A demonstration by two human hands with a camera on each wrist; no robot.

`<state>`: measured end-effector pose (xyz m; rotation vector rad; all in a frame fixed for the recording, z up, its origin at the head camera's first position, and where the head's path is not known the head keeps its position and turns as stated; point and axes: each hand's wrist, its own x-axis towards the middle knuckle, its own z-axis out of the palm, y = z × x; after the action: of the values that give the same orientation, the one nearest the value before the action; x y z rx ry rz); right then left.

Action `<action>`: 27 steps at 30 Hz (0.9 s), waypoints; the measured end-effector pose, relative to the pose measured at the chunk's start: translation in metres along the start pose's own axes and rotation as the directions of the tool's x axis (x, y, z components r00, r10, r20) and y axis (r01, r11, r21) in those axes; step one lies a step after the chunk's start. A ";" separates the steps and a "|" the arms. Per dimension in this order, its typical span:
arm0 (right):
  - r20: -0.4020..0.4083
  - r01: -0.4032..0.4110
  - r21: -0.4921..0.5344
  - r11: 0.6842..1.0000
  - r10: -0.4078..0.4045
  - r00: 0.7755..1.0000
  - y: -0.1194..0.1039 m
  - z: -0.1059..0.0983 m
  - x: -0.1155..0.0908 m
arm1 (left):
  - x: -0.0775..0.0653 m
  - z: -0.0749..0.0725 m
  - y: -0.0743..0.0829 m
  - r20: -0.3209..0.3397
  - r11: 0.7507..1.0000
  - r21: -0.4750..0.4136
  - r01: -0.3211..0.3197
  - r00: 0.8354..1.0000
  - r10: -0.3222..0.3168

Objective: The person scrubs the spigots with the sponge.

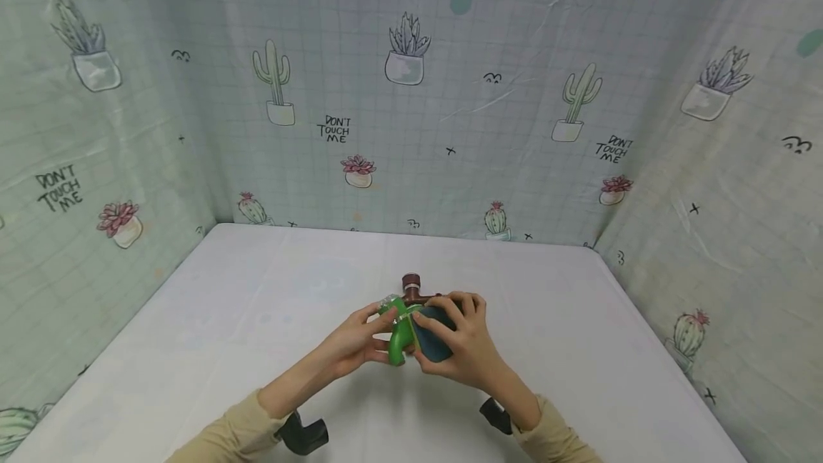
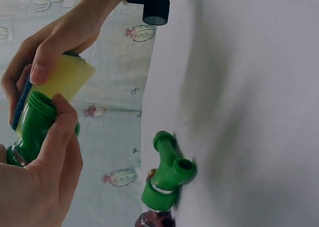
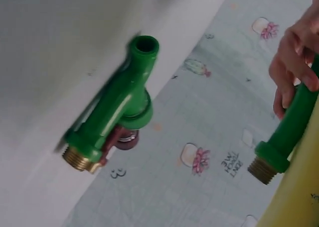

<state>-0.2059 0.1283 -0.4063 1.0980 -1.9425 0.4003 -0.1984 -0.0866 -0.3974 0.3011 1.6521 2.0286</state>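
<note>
My left hand (image 1: 356,341) grips a green plastic tap (image 1: 400,341) with a curved spout, fingers and thumb round its body. A brass thread shows at one end of this tap (image 3: 284,132) in the right wrist view. In my right hand (image 1: 468,340) is a sponge (image 1: 434,334), yellow with a dark blue scouring side. Its yellow face (image 2: 72,77) is turned toward the tap and lies right against it in the head view. Both hands are close together over the table, partly hiding what lies behind them.
On the white table (image 1: 289,284) lies a second green tap (image 3: 112,107) with a brass thread. A brown tap (image 1: 411,287) is beside it, just beyond the hands. Black wrist devices (image 1: 306,436) hang below both forearms. Cactus-print cloth (image 1: 411,127) encloses the back and sides.
</note>
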 end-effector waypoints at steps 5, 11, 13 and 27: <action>0.030 0.080 -0.063 0.995 -0.078 0.996 0.008 0.005 -0.017 | -0.005 -0.004 0.009 0.003 0.986 -0.165 0.009 1.000 -0.009; -0.080 0.136 -0.083 0.987 -0.142 0.987 0.016 0.000 -0.029 | -0.012 -0.006 0.021 0.028 0.979 -0.201 -0.007 1.000 0.013; -0.135 0.159 -0.072 0.985 -0.168 0.976 0.014 -0.002 -0.023 | -0.012 -0.006 0.021 0.031 0.983 -0.182 -0.001 1.000 0.007; -0.124 0.079 -0.093 0.992 -0.091 0.988 0.034 -0.001 -0.014 | -0.007 -0.013 0.006 0.033 0.999 -0.033 0.025 0.999 -0.024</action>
<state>-0.2293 0.1554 -0.4127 1.0683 -1.7776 0.3275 -0.2001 -0.1016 -0.3933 0.2998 1.5931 2.0204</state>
